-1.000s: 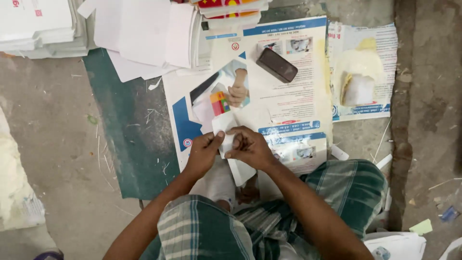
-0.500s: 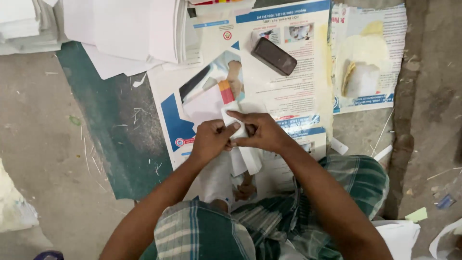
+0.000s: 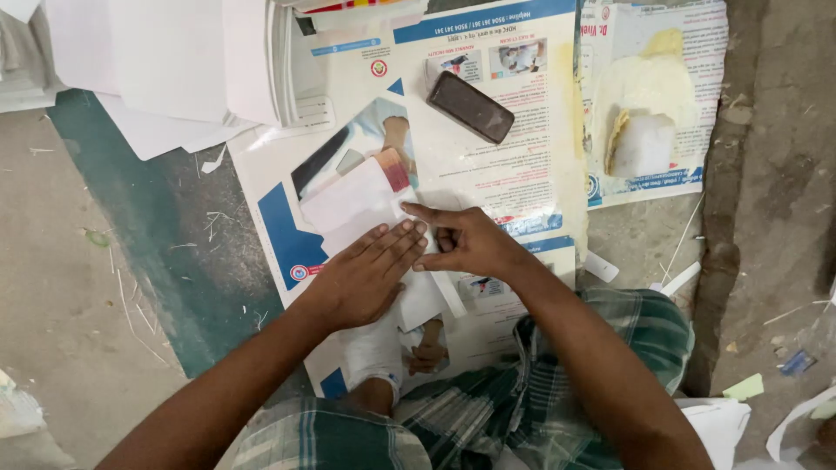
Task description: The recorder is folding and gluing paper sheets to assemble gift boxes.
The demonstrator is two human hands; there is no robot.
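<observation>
A: Landmark: the big printed poster lying on the floor, white with blue bands. Where are the hands?

B: Both at its lower middle. Left hand lies flat, fingers straight and together, palm pressing down on a white folded paper. Nothing is clasped; it only presses.

A: And the right?

B: Right hand just beside it, touching the same paper's right edge. Forefinger stretched out along the fold, other fingers curled under. It holds nothing that I can see.

A: Where is the paper on the poster?

B: Left of centre, tilted, covering part of a photo panel. A small reddish patch shows at its upper right corner.

A: Other things?

B: A dark flat phone lies slantwise on the poster's upper middle, well apart from the hands. Off the poster's right edge is a second printed sheet bearing a pale yellow smear and a white block. Off its upper left, a stack of white sheets.
</observation>
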